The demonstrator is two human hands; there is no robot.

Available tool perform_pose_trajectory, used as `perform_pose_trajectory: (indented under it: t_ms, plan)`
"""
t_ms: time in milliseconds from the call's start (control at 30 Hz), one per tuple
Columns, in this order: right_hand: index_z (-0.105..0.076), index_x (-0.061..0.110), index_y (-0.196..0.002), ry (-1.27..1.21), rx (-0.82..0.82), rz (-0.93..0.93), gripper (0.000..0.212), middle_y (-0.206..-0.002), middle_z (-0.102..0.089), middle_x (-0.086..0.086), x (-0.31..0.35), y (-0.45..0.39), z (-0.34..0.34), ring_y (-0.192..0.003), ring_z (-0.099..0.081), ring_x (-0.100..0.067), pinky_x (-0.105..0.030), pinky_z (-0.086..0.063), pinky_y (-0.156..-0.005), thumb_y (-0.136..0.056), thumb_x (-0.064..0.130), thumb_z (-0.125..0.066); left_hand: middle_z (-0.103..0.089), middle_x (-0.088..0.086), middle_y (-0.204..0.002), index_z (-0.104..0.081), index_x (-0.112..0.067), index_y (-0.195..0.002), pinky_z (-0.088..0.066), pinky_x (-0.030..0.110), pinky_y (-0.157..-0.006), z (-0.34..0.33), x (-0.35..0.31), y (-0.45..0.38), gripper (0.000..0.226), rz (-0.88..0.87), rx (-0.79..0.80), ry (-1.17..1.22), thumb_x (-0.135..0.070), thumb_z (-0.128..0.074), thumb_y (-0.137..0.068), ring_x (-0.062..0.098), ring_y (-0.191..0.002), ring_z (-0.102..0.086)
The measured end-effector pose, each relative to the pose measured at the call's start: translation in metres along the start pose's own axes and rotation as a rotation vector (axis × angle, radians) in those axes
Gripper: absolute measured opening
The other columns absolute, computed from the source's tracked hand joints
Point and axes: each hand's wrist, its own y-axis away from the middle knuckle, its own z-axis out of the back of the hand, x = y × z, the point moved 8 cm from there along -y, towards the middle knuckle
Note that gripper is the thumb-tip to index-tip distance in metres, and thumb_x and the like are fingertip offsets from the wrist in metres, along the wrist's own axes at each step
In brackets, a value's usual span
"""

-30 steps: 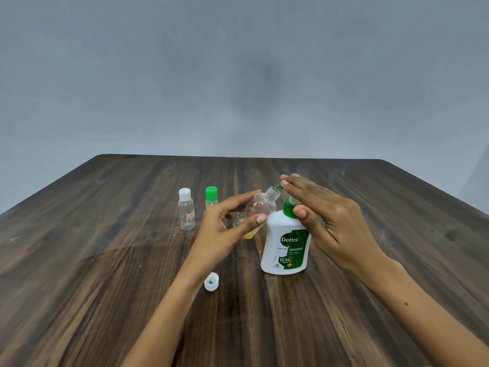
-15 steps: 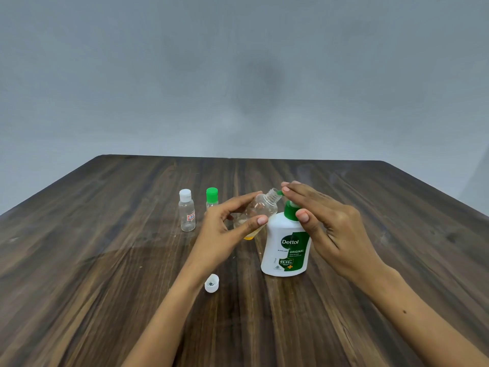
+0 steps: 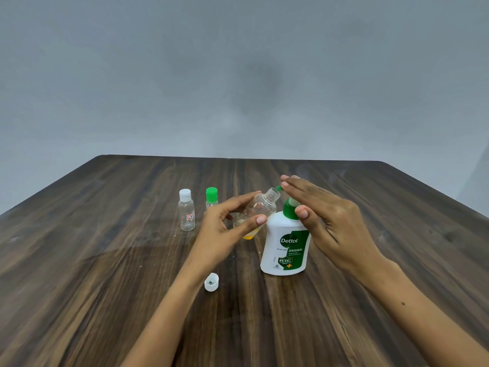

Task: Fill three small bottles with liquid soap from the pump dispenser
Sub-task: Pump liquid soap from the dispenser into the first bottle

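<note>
My left hand (image 3: 225, 229) grips a small clear bottle (image 3: 258, 211), uncapped and tilted, its mouth at the green nozzle of the pump dispenser (image 3: 287, 247). A little yellow soap lies in the bottle's low end. The white dispenser stands upright on the wooden table (image 3: 105, 260). My right hand (image 3: 328, 221) lies flat over the green pump head, fingers stretched out, thumb against the pump's collar. A loose white cap (image 3: 211, 282) lies on the table near my left forearm. Two more small bottles stand to the left: one white-capped (image 3: 186, 210), one green-capped (image 3: 211, 198), partly hidden by my hand.
The dark wooden table runs back to a plain grey wall (image 3: 238, 75). Its far edge lies behind the bottles, and its right edge slopes down on the right side.
My right hand rose a little with the pump head after pressing it down half a second ago. The left hand keeps the tilted bottle at the nozzle.
</note>
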Motion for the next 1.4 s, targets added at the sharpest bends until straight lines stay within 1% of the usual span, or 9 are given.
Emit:
perform_pose_trajectory:
  t_ms: [200, 367, 500, 567, 667, 800, 1067, 1267, 1400]
  plan:
    - [-0.061, 0.009, -0.129, -0.035, -0.036, -0.013, 0.064, -0.135, -0.059, -0.001, -0.0003, 0.0056, -0.0029, -0.132, -0.049, -0.014, -0.045, -0.05, -0.099, -0.101, 0.056, -0.027, -0.07, -0.018, -0.11, -0.064, -0.031, -0.115, -0.048, 0.011, -0.084, -0.0004, 0.0006, -0.0003, 0.043, -0.003, 0.002, -0.001, -0.031, -0.072, -0.073, -0.002, -0.104, -0.065]
    - [-0.059, 0.01, -0.131, -0.02, -0.017, -0.004, 0.065, -0.139, -0.055, -0.002, -0.0009, 0.0002, -0.0017, -0.134, -0.046, -0.016, -0.046, -0.049, -0.1, -0.101, 0.056, -0.026, -0.071, -0.015, -0.111, -0.065, -0.027, -0.117, -0.047, 0.01, -0.083, 0.0002, 0.0, -0.0002, 0.044, -0.01, -0.001, 0.002, -0.03, -0.072, -0.074, -0.002, -0.104, -0.065]
    - [-0.062, 0.01, -0.127, -0.053, -0.046, -0.013, 0.063, -0.133, -0.06, -0.001, -0.0009, 0.0024, -0.0012, -0.131, -0.05, -0.013, -0.045, -0.05, -0.099, -0.101, 0.056, -0.028, -0.07, -0.019, -0.109, -0.065, -0.029, -0.115, -0.047, 0.009, -0.082, -0.0004, -0.0012, -0.0004, 0.043, -0.008, 0.001, 0.01, -0.03, -0.072, -0.073, -0.004, -0.103, -0.065]
    - [-0.063, 0.01, -0.127, -0.056, -0.049, -0.014, 0.063, -0.133, -0.06, 0.0, -0.0005, 0.004, -0.0011, -0.13, -0.05, -0.012, -0.043, -0.05, -0.099, -0.101, 0.055, -0.028, -0.071, -0.018, -0.11, -0.066, -0.027, -0.116, -0.047, 0.011, -0.084, 0.0001, 0.0011, -0.0011, 0.044, -0.003, -0.002, 0.022, -0.03, -0.073, -0.073, -0.002, -0.104, -0.065]
    - [-0.062, 0.011, -0.128, -0.044, -0.033, -0.015, 0.063, -0.134, -0.059, 0.001, -0.0009, 0.0012, 0.0003, -0.131, -0.049, -0.012, -0.043, -0.049, -0.101, -0.101, 0.056, -0.027, -0.072, -0.01, -0.114, -0.066, -0.023, -0.118, -0.05, 0.017, -0.091, 0.0011, 0.0056, -0.0014, 0.046, 0.004, 0.001, 0.036, -0.029, -0.075, -0.074, 0.004, -0.11, -0.065]
    - [-0.062, 0.013, -0.128, -0.034, -0.022, -0.012, 0.062, -0.134, -0.059, 0.002, -0.0007, -0.0001, 0.0015, -0.131, -0.049, -0.011, -0.041, -0.048, -0.102, -0.101, 0.057, -0.027, -0.071, -0.007, -0.117, -0.066, -0.02, -0.12, -0.051, 0.022, -0.095, 0.0021, 0.0084, -0.0017, 0.046, 0.008, 0.004, 0.046, -0.027, -0.078, -0.076, 0.007, -0.113, -0.065]
    - [-0.061, 0.013, -0.128, -0.042, -0.016, -0.001, 0.061, -0.135, -0.058, 0.002, -0.0008, -0.0019, 0.0027, -0.131, -0.049, -0.011, -0.042, -0.049, -0.102, -0.101, 0.056, -0.027, -0.072, -0.014, -0.113, -0.066, -0.028, -0.115, -0.049, 0.015, -0.089, 0.0012, 0.0034, -0.0008, 0.043, -0.001, -0.001, 0.053, -0.028, -0.074, -0.073, 0.003, -0.109, -0.066]
    - [-0.062, 0.013, -0.127, -0.062, -0.033, -0.018, 0.061, -0.133, -0.06, 0.002, -0.0021, 0.0025, -0.0009, -0.129, -0.051, -0.011, -0.044, -0.05, -0.099, -0.101, 0.056, -0.028, -0.071, -0.009, -0.115, -0.065, -0.028, -0.116, -0.049, 0.015, -0.09, 0.0007, 0.0031, -0.0017, 0.045, -0.005, -0.002, 0.041, -0.03, -0.074, -0.072, 0.003, -0.109, -0.065]
    - [-0.06, 0.012, -0.129, -0.025, -0.011, 0.001, 0.064, -0.137, -0.056, 0.0, -0.0003, -0.0023, 0.0013, -0.132, -0.048, -0.014, -0.045, -0.049, -0.1, -0.101, 0.057, -0.025, -0.07, -0.009, -0.117, -0.065, -0.028, -0.117, -0.049, 0.016, -0.091, 0.0012, 0.0026, -0.0018, 0.045, -0.003, 0.002, 0.039, -0.031, -0.073, -0.072, 0.003, -0.11, -0.065]
